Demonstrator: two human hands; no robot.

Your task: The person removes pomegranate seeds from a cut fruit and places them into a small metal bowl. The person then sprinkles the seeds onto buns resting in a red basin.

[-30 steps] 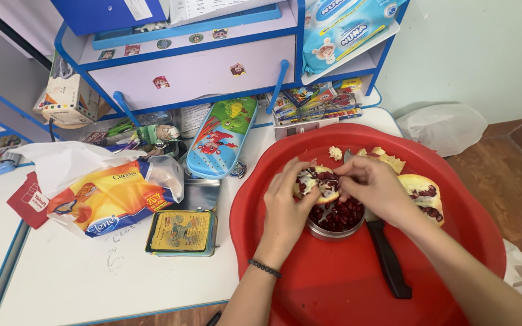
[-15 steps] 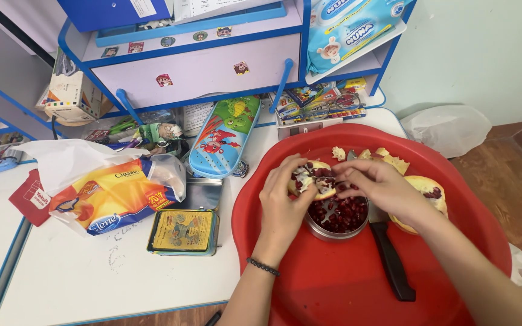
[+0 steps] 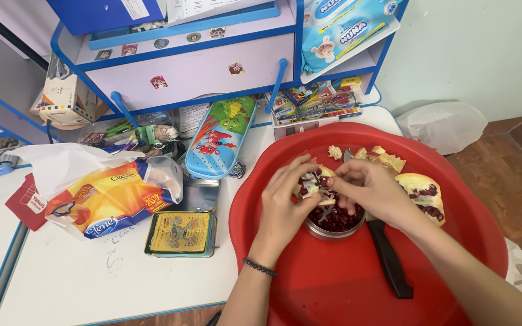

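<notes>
A pomegranate piece [image 3: 313, 183] is being held over a small metal bowl [image 3: 333, 224] of red seeds near the middle of the red tray [image 3: 333, 284]. It is being gripped by the curled left hand [image 3: 285, 202], while it is being pinched at by the right hand [image 3: 373, 188]. A black-handled knife [image 3: 386, 259] is lying just right of the bowl, and another pomegranate half [image 3: 423, 194] is resting toward the tray's right edge.

Tray [image 3: 454, 253] on bench [image 3: 92, 278]; bowl of seeds [image 3: 333, 222] in tray, knife [image 3: 388, 259] right, pomegranate half [image 3: 421, 194] farther right.
</notes>
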